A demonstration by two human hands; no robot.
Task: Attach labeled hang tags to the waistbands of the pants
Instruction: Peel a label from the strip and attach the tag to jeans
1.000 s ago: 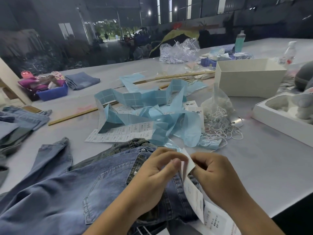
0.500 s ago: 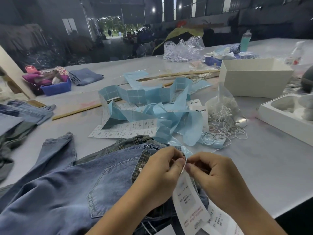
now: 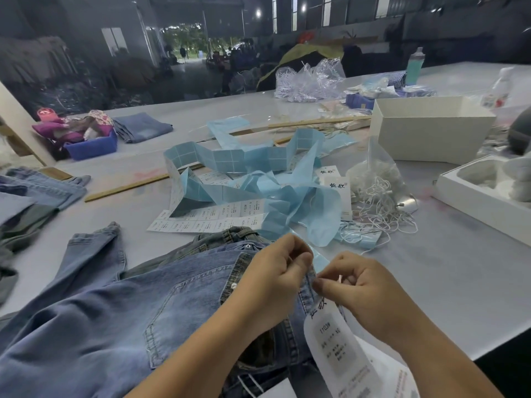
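1. A pair of light blue denim pants (image 3: 120, 308) is laid across the near left part of the grey tabletop (image 3: 448, 282), its waistband (image 3: 247, 271) turned towards the near edge, where both hands meet.
2. The left hand (image 3: 275, 280) is seen with fingers curled, pinching the waistband; a thin white strand shows between its fingertips.
3. The right hand (image 3: 359, 285) is likewise curled, pinching the thin white cord (image 3: 340, 279) just beside the left thumb.
4. A long white printed paper hang tag (image 3: 336, 349) hangs below the right hand, over the near edge of the pants. Whether the cord is already passed through a belt loop cannot be told.
5. Handling is judged as follows: the denim is heavy, limp and unlikely to slip; the tag is light, semi-stiff and liable to crease; the cord is fine and easily lost from the fingers. The waistband is best held next to the loop, the cord near its end.
6. Spare cords in a clear plastic bag (image 3: 376, 182), white label sheets (image 3: 207, 218) and crumpled pale blue backing paper (image 3: 258, 179) lie towards the tabletop middle.
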